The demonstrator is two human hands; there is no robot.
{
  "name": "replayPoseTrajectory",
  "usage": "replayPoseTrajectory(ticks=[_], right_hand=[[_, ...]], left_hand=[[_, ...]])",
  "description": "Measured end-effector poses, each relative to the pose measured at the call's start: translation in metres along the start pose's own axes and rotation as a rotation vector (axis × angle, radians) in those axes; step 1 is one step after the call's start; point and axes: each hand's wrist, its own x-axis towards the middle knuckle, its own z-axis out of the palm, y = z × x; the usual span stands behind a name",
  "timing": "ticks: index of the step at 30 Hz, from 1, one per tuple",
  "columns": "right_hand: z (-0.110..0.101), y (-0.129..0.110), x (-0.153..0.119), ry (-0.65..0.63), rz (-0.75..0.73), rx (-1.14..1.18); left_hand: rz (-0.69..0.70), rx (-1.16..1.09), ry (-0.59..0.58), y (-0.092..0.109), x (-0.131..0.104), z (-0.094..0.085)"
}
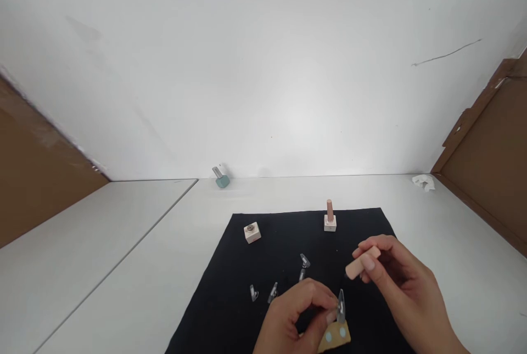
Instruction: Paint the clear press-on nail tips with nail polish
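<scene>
My left hand (302, 313) is closed, pinching a clear false nail tip (341, 306) that stands upright at its fingertips. Between thumb and fingers of my right hand (399, 282) is a peach nail polish cap (363, 262), tilted with its lower end toward the nail tip but apart from it. Any brush under the cap is hard to make out. Partly behind my left hand is a tan card (335, 337) with pale blue dots. An uncapped nail polish bottle (252, 232) sits on the black cloth (230, 266). Several more clear nail tips (273, 292) lie to the left.
A capped pink polish bottle (330, 223) stands near the back of the cloth. Farther back, a teal bottle (222, 180) leans by the white wall. A crumpled white tissue (424, 182) lies at the back right. Brown panels (486, 167) flank the white table.
</scene>
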Motion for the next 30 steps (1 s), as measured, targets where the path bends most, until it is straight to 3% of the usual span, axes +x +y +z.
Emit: replayPoseTrajectory(ticks=[3, 8, 13, 18, 22, 27, 30], right_hand=[[0.000, -0.002, 0.001, -0.101, 0.008, 0.046], [-0.001, 0.001, 0.005, 0.013, 0.078, 0.026], [-0.002, 0.002, 0.006, -0.164, 0.158, 0.177], [-0.004, 0.006, 0.009, -0.024, 0.169, 0.143], [-0.005, 0.006, 0.010, -0.145, 0.199, 0.221], [-0.005, 0.005, 0.011, -0.049, 0.182, 0.164], [-0.005, 0.005, 0.009, -0.102, 0.192, 0.218]], left_hand=[[-0.006, -0.001, 0.004, 0.001, 0.000, 0.001], [-0.010, -0.031, 0.013, 0.000, -0.001, 0.001], [-0.050, -0.055, 0.025, 0.000, -0.001, 0.001], [-0.133, -0.145, 0.033, -0.001, -0.002, 0.001], [-0.256, -0.336, 0.002, -0.001, -0.001, 0.002], [-0.369, -0.514, -0.029, 0.005, 0.002, 0.001], [-0.399, -0.543, -0.032, 0.008, 0.004, 0.001]])
